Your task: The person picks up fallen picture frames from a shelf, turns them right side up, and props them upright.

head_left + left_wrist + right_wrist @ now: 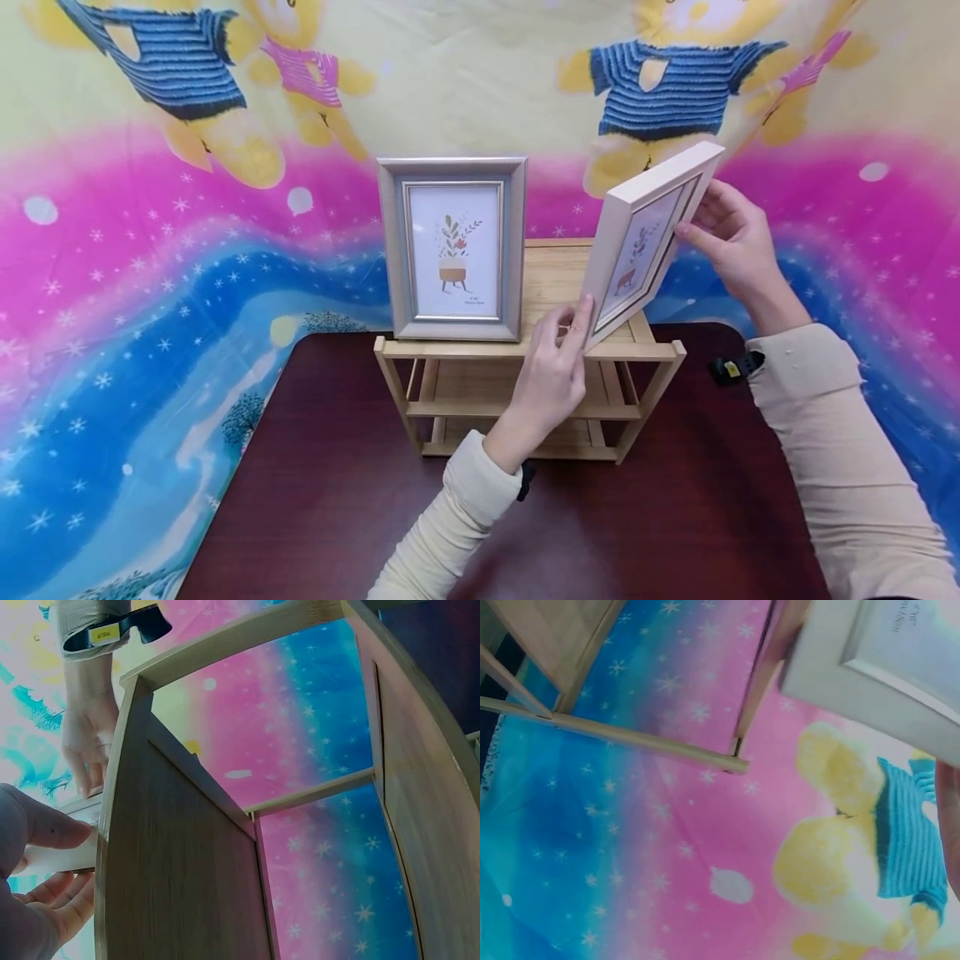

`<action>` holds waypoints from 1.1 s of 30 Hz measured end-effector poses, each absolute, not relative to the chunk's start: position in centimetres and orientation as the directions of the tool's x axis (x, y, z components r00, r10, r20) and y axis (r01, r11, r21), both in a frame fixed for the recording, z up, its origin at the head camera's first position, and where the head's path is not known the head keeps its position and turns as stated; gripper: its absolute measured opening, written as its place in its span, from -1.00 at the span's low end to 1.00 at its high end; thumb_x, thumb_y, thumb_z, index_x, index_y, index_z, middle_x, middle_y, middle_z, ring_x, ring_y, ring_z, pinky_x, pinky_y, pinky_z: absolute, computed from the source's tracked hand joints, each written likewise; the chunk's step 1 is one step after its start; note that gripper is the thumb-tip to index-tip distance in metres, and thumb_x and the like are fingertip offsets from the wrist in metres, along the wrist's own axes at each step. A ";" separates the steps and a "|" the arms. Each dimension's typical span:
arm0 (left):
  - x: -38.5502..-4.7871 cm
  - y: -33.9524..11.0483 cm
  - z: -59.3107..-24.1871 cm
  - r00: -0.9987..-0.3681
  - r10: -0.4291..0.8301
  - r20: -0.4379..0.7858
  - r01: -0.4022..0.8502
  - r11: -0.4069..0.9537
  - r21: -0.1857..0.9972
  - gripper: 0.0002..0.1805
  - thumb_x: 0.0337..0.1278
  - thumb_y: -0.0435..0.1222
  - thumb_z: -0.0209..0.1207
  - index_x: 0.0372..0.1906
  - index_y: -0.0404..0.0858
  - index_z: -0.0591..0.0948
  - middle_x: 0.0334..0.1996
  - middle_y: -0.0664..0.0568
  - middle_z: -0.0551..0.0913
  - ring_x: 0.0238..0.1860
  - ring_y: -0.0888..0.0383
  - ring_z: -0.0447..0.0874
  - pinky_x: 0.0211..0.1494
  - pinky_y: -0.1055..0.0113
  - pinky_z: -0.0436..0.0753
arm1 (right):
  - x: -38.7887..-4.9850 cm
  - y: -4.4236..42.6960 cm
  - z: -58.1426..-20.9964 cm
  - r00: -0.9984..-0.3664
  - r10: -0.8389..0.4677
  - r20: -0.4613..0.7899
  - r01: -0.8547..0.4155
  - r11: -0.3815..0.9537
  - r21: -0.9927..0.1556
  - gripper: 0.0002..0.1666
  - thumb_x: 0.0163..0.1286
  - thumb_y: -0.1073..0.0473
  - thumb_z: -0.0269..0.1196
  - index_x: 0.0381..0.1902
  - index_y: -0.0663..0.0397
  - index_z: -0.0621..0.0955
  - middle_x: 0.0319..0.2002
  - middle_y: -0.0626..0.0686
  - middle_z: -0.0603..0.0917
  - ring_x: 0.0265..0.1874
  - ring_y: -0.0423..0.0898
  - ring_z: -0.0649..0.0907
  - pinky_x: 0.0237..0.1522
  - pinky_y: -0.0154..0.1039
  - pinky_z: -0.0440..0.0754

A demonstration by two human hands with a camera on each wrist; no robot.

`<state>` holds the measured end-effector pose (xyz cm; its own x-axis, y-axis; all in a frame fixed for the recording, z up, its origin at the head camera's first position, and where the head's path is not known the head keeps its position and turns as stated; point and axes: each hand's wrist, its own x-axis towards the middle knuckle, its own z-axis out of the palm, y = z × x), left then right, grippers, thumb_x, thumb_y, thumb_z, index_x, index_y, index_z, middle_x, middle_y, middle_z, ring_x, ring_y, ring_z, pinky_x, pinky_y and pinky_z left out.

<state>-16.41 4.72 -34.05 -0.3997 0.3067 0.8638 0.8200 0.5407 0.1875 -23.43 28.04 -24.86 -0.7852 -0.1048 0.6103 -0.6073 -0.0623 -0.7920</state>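
Both hands hold a white picture frame (617,242) over the right half of a wooden shelf rack's top (558,271), turned at an angle with its plant print facing right. My left hand (551,367) pinches its lower near corner. Thumb and fingers of my right hand (731,237) grip its far side edge. To the left, a silver-grey picture frame (515,250) stands upright on the rack, untouched. In the right wrist view the white frame's border (817,679) appears close up, with part of a finger (950,817) at its edge.
The wooden rack's lower shelves (517,383) sit beneath the top, on a dark red-brown table (330,467). Behind hangs a printed cloth (465,92) with teddy bears and snowflakes. A black wrist strap (738,367) shows at the right cuff.
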 end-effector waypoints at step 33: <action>-18.5 3.9 -30.5 -0.631 0.354 0.690 0.770 0.176 0.613 -0.66 0.18 -0.42 0.04 0.05 -0.48 0.46 -0.09 -0.23 0.49 -0.13 0.01 0.51 -0.23 0.57 0.52 | -22.7 25.9 -21.5 -0.770 -0.038 0.636 -0.635 -0.046 -0.771 -0.47 0.32 0.32 0.05 0.26 0.05 0.35 -0.01 0.11 0.46 0.01 -0.01 0.43 -0.11 -0.37 0.55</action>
<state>-18.46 3.88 -30.55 -0.6311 0.3543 0.6901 0.7698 0.1765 0.6134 -22.69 25.94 -21.52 -0.7705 -0.0384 0.6363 -0.6347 -0.0464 -0.7714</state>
